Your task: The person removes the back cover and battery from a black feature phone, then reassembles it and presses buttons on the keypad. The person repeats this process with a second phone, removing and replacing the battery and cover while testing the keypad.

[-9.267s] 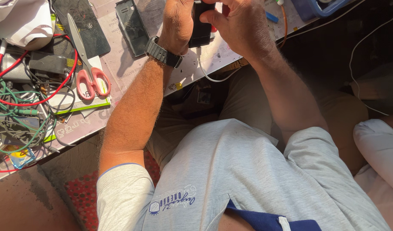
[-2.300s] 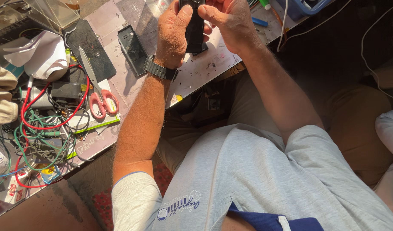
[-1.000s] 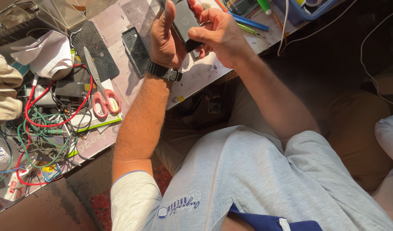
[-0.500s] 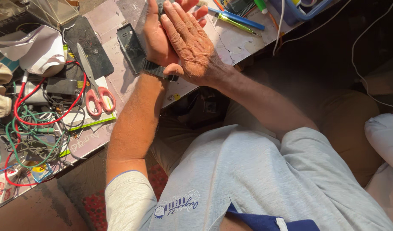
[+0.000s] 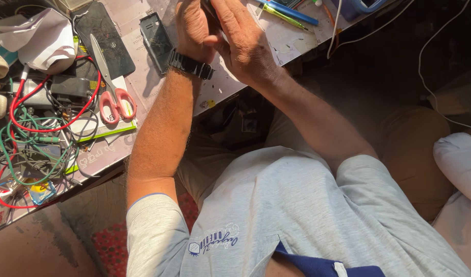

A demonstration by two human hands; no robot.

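Observation:
My left hand [image 5: 192, 28], with a black wristwatch [image 5: 190, 64], is raised over the cluttered table [image 5: 222, 92] at the top of the view. My right hand [image 5: 245, 43] lies flat across it, fingers straight and together. A small black device [image 5: 211, 9] is pressed between the two palms; only a dark sliver of it shows at the top edge. Just left of my left hand a dark phone shell [image 5: 156, 35] lies flat on the table.
Red-handled scissors [image 5: 111, 87], a black flat cover [image 5: 106, 41], crumpled white paper [image 5: 33, 38] and a tangle of red and green wires [image 5: 30, 138] crowd the table's left. Blue pen [image 5: 293, 11], green pen [image 5: 286, 18] and a white cable [image 5: 334, 25] lie right of my hands.
My right hand let go of its finger grip on the black device and laid flat over it and the left hand. Both hands have shifted toward the top of the view.

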